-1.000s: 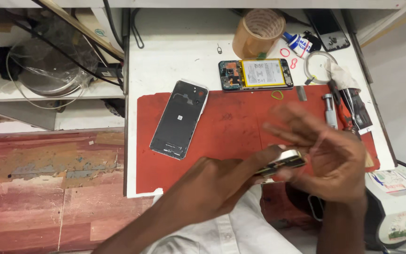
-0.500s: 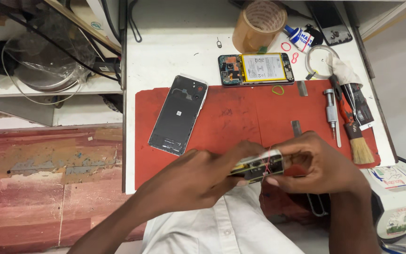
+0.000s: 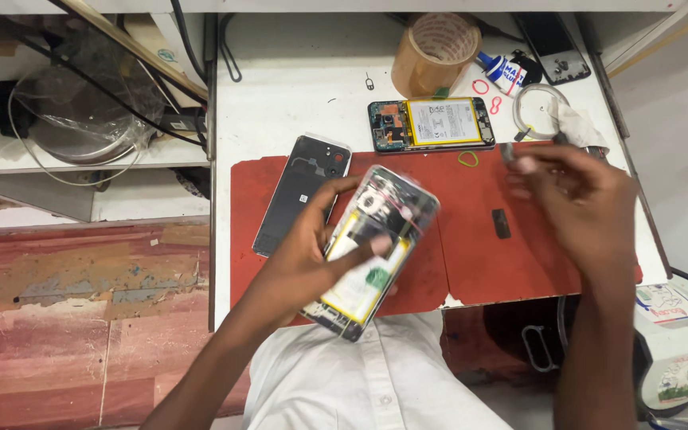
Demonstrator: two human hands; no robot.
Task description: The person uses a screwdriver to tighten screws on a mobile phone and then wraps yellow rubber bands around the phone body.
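My left hand (image 3: 308,251) grips an opened phone (image 3: 376,239) with its back off, so the battery and circuit board show. It is held tilted above the front of the red work mat (image 3: 471,239). My right hand (image 3: 579,203) is off the phone and hovers over the mat's right end. Its fingertips are blurred near the mat's far right corner, and I cannot tell whether they pinch anything. A black phone (image 3: 300,191) lies flat on the mat just left of my left hand.
A second opened phone (image 3: 431,123) lies on the white table behind the mat. Behind it are a tape roll (image 3: 435,48), a glue tube (image 3: 507,76) and rubber bands. A small dark piece (image 3: 501,223) rests on the mat. A white device (image 3: 678,350) sits at lower right; cluttered shelves are at left.
Both hands held the opened phone edge-on near the mat's front. Now only my left hand holds it, turned inside-up, and my right hand has moved away to the right.
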